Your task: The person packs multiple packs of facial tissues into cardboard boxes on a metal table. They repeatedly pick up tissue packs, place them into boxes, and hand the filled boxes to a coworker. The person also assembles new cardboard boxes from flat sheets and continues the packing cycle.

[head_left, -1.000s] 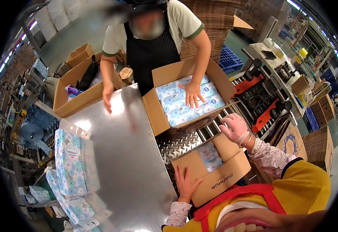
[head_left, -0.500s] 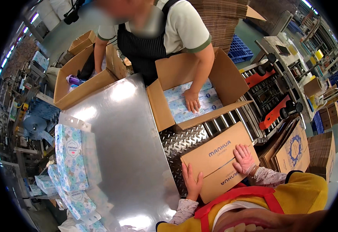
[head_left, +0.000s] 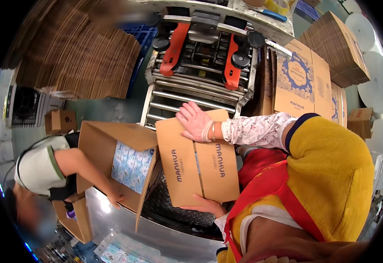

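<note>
- Across the upper left, I observe a tall stack of flattened cardboard (head_left: pixel 77 52).
- At top centre, I see a roller conveyor (head_left: pixel 191 96) fitted with two red guides (head_left: pixel 174 55).
- Left of centre, I locate an open carton (head_left: pixel 99 131); blue-and-white packs (head_left: pixel 132 164) lie inside it.
- Mid-view, between the open carton and the red apron (head_left: pixel 261 190), I locate the closed carton (head_left: pixel 189 162); its top lies flat.
- Beside the open carton, I note a co-worker's hand (head_left: pixel 114 198), apart from the closed carton.
- Near the closed carton's far edge, I see the right hand (head_left: pixel 195 123) resting flat on top; fingers straight, unclenched.
- Along its lower edge in view, I see the left hand (head_left: pixel 204 205) touching; fingers extended, unclenched. I cannot tell the pressure applied.
</note>
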`<state>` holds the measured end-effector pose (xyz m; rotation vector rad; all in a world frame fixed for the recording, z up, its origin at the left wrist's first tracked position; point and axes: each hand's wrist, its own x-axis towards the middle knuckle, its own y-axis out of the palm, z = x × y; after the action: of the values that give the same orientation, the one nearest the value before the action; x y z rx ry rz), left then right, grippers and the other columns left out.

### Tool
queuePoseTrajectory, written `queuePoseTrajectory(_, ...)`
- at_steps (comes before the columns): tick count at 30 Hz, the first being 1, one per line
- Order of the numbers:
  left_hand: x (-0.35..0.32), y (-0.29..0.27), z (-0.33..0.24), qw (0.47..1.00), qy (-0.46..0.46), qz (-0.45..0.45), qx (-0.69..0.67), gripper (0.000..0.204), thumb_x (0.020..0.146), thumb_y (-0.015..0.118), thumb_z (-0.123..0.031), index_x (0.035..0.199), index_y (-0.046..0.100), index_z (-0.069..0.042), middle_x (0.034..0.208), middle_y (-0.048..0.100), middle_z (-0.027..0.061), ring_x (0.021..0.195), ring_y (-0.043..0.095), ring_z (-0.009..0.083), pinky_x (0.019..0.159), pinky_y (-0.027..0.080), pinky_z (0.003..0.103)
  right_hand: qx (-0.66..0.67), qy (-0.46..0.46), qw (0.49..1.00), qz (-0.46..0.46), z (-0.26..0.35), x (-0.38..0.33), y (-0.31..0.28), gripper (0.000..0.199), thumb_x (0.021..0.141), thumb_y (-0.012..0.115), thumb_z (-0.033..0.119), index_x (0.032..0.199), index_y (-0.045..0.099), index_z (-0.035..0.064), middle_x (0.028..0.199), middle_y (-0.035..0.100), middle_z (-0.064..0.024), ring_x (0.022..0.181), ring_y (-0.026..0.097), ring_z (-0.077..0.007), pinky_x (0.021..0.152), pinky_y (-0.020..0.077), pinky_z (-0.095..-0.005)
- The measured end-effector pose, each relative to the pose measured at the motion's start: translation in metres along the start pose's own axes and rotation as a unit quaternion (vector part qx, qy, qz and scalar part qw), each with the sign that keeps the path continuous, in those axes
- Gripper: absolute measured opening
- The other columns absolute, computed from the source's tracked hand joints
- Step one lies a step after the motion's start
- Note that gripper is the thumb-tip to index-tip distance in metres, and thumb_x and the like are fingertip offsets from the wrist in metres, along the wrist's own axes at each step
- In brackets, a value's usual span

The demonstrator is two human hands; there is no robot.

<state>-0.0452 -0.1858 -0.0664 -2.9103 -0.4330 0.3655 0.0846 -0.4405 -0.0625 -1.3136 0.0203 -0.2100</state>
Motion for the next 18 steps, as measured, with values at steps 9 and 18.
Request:
queuePoseTrajectory(9, 0.095, 0.202, -0.018, 0.976, 0.157, 0.105, 0.110, 0.069, 0.101, 0.042, -0.026, 0.148, -0.001, 0.001, 0.150, 0.017, 0.0264, 0.131, 0.035, 0.0317, 0.107, 0.031, 0.040, -0.060, 0.021, 0.992, -0.106, -0.162, 0.089, 0.000, 0.068, 0.086, 0.048, 0.045, 0.127, 0.045, -0.0099, 0.137, 0.040, -0.0268, 0.136, 0.028, -0.0382, 0.116, 0.0139, -0.0465)
queuePoseTrajectory(18, 0.109, 0.314, -0.032, 0.973, 0.166, 0.148, 0.055, 0.061, 0.103, 0.033, -0.025, 0.148, 0.002, 0.001, 0.145, 0.026, 0.0277, 0.124, 0.042, 0.0337, 0.103, 0.035, 0.039, 0.100, -0.040, 0.989, -0.100, -0.186, 0.007, -0.040, 0.054, 0.077, 0.059, 0.033, 0.117, 0.052, -0.0035, 0.123, 0.051, -0.0225, 0.122, 0.044, -0.0368, 0.111, 0.0261, -0.0491)
